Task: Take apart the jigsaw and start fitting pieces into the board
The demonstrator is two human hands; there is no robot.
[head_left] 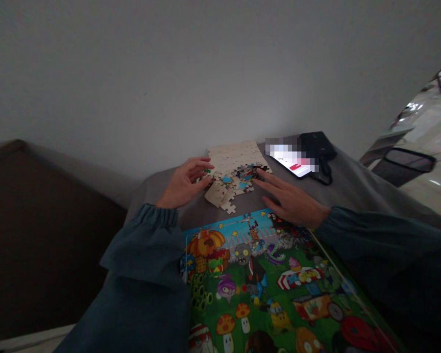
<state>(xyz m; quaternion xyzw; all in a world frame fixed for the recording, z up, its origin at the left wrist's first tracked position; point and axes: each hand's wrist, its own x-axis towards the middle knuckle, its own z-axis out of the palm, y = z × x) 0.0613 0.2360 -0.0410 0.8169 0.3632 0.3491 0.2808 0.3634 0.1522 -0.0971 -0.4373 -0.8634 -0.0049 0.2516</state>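
Note:
A heap of loose jigsaw pieces (244, 172) lies on a beige puzzle sheet (231, 152), with a few joined pieces (220, 195) turned plain side up at its near edge. My left hand (185, 181) is at the left of the heap, fingers apart and slightly bent, the tips by the pieces. On the right, my right hand (288, 198) stretches its spread fingers toward the heap, fingertips at its right edge. Nearer me lies a colourful cartoon puzzle board (250, 279) with zombies, mushrooms and a pumpkin. No piece shows in either hand.
A lit phone (294, 164) lies right of the heap, beside a black case or device (318, 144) with a dark cable (327, 174). Grey cloth (360, 181) covers the surface. A plain wall (169, 73) rises behind; a dark brown panel (47, 235) stands at left.

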